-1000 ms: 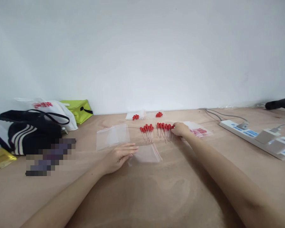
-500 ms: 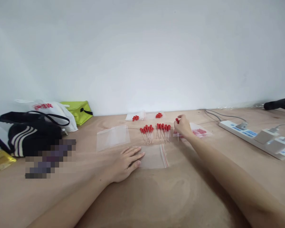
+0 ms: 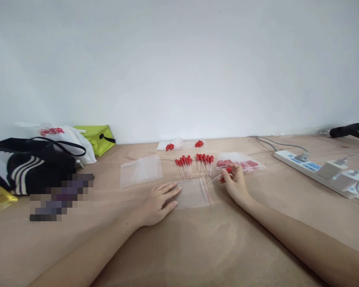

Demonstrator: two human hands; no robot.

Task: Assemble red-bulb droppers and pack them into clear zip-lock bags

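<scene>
My left hand (image 3: 161, 203) lies flat with its fingers spread, fingertips on the left end of a clear zip bag (image 3: 191, 193). Between the fingers of my right hand (image 3: 235, 184) is a glass dropper with a red bulb (image 3: 229, 170); its thin tip points left, close to the red-striped mouth of that bag. Behind the bag lie two groups of red-topped droppers, one on the left (image 3: 184, 165) and one on the right (image 3: 205, 162). Just behind my right hand, clear bags with red pieces (image 3: 248, 164) rest on the table.
Another clear bag (image 3: 141, 171) lies to the left. Red caps (image 3: 169, 147) sit on bags near the wall. A black striped bag (image 3: 32, 169), a white plastic bag (image 3: 77, 139) and a green box bag (image 3: 97, 139) stand left. A power strip (image 3: 311, 169) with chargers is on the right.
My right hand has come nearer and turned, bringing the dropper down from beside the right group to the bag's mouth. My left hand stays on the bag. The view has shifted slightly.
</scene>
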